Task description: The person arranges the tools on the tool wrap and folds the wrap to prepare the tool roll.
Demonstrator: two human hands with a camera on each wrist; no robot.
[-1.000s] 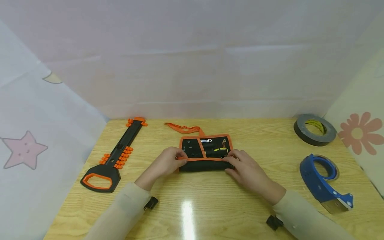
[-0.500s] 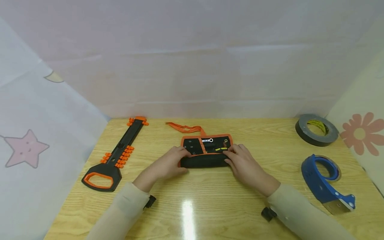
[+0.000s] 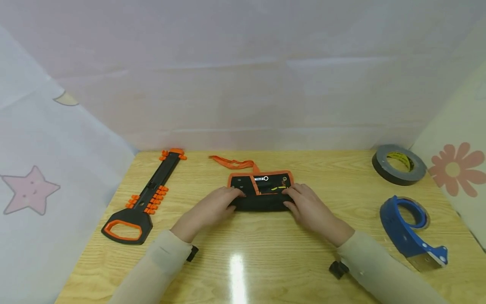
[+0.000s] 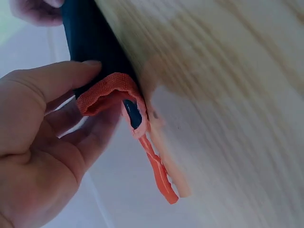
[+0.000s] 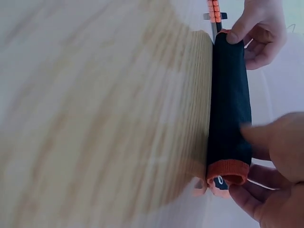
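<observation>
A black tool roll (image 3: 260,204) with orange edging lies mid-table, its near part rolled into a thick tube. Its far part is flat, with printed numbers at the left and the ring end of a wrench (image 3: 260,178) showing in a pocket. From the far edge trails an orange tie strap (image 3: 234,162). My left hand (image 3: 212,207) grips the tube's left end, thumb on the near side and fingers over the top; the left wrist view shows the orange end hem (image 4: 107,90) there. At the other end, my right hand (image 3: 313,215) holds the tube between thumb and fingers.
To the left lies a black long-handled tool (image 3: 130,226) with orange clips along its shaft. A grey tape roll (image 3: 414,169) is at the back right, and a blue tape dispenser (image 3: 398,228) lies nearer. Fabric walls (image 3: 243,84) stand behind and at both sides.
The near part of the tool roll has turned away from me, covering more of the flat part and the lowest printed number. Both hands have shifted slightly with it.
</observation>
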